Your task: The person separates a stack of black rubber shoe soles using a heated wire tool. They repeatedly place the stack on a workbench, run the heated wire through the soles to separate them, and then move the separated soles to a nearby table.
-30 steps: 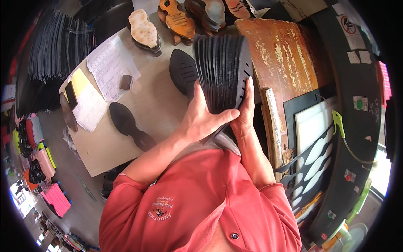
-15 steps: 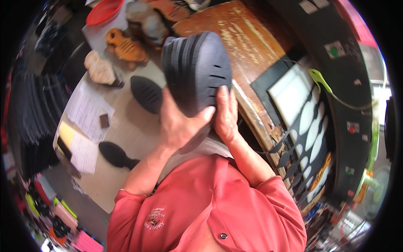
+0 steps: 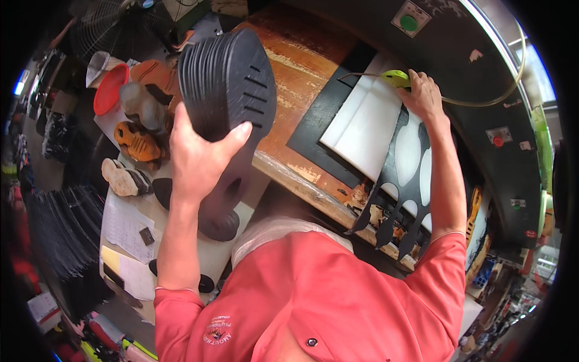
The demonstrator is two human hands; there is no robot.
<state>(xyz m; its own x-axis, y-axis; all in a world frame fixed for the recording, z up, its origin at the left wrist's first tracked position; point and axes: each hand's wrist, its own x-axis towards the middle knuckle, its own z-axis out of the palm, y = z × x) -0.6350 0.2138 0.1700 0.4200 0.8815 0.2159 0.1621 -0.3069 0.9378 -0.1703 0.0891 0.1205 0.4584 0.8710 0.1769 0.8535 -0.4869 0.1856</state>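
Worn wooden surface lying behind; left hand gripping black sole stack in front, looking flexible, slide-prone, needing pinch across thickness; right hand seemingly curling fingers around green air gun.

Left hand raised, thumb splayed wide (forearm pretty much upright), right hand stretched way out, fingers curled.
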